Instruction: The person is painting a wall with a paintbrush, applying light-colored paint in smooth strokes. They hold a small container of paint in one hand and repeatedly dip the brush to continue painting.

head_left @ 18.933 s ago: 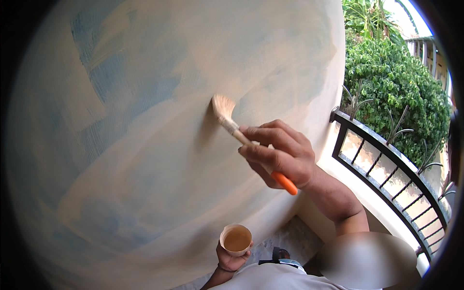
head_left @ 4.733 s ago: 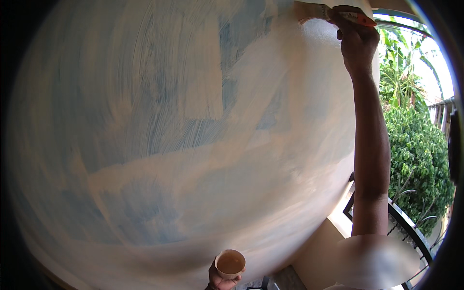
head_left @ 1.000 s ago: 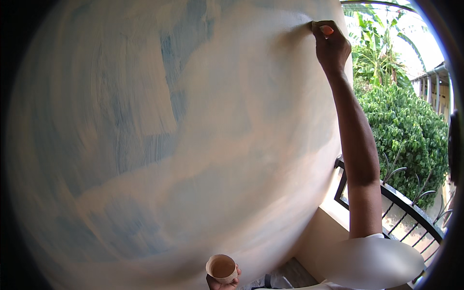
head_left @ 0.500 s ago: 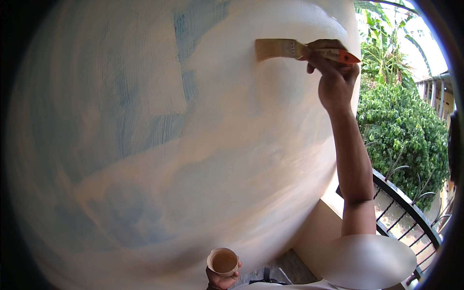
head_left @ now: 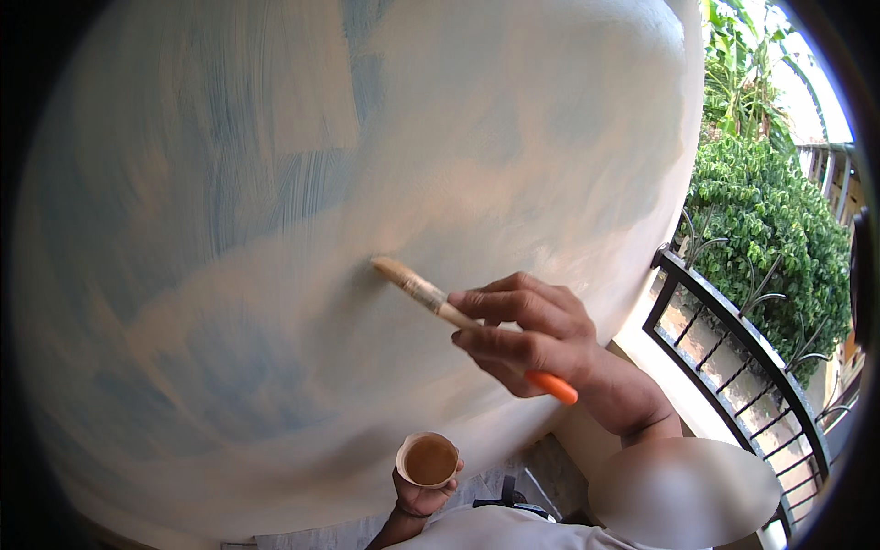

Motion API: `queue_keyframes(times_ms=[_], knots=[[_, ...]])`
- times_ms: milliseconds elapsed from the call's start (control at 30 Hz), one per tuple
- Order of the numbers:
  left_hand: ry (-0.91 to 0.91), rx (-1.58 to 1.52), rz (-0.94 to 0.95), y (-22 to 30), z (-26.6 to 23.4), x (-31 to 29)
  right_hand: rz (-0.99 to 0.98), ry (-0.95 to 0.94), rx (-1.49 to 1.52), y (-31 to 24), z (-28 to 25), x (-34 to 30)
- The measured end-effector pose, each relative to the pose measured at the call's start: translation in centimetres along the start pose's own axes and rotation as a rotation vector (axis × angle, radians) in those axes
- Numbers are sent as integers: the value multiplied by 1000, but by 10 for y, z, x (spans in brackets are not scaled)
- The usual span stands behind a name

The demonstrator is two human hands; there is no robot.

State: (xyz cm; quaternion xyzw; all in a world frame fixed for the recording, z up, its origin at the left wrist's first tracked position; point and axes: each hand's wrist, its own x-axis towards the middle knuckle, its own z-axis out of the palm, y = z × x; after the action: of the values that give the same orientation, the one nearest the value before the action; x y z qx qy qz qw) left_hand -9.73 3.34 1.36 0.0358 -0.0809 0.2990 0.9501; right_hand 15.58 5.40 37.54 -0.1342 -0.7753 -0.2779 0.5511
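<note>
My right hand (head_left: 536,332) is closed round the handle of a flat paintbrush (head_left: 423,291). The orange end of that handle sticks out below the palm, and the pale bristles point up and left. Their tip is close to the wall (head_left: 440,202), which carries streaky blue and cream paint; whether it touches I cannot tell. Low in the view, my left hand (head_left: 423,495) is wrapped round a small cup (head_left: 429,460) with a pale rim. Brownish liquid shows inside the cup, which is held upright below the brush.
A black metal railing (head_left: 742,348) with curled tops runs along the right side, beyond the wall's edge. Leafy green bushes (head_left: 770,211) grow behind it. A pale ledge (head_left: 674,376) lies between wall and railing. Grey flooring (head_left: 555,467) shows at the bottom.
My right hand has brought the paintbrush down and to the left, away from the upper wall toward the cup. The left hand with the cup sits slightly higher in view.
</note>
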Motion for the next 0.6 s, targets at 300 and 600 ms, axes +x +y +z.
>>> queue_keyframes(times_ms=[300, 600], knots=[[-3, -44, 52, 0, -13, -21, 383, 637, -644, 88, -110, -54], [-6, -36, -15, 5, 7, -13, 201, 63, 84, -41, 42, -30]])
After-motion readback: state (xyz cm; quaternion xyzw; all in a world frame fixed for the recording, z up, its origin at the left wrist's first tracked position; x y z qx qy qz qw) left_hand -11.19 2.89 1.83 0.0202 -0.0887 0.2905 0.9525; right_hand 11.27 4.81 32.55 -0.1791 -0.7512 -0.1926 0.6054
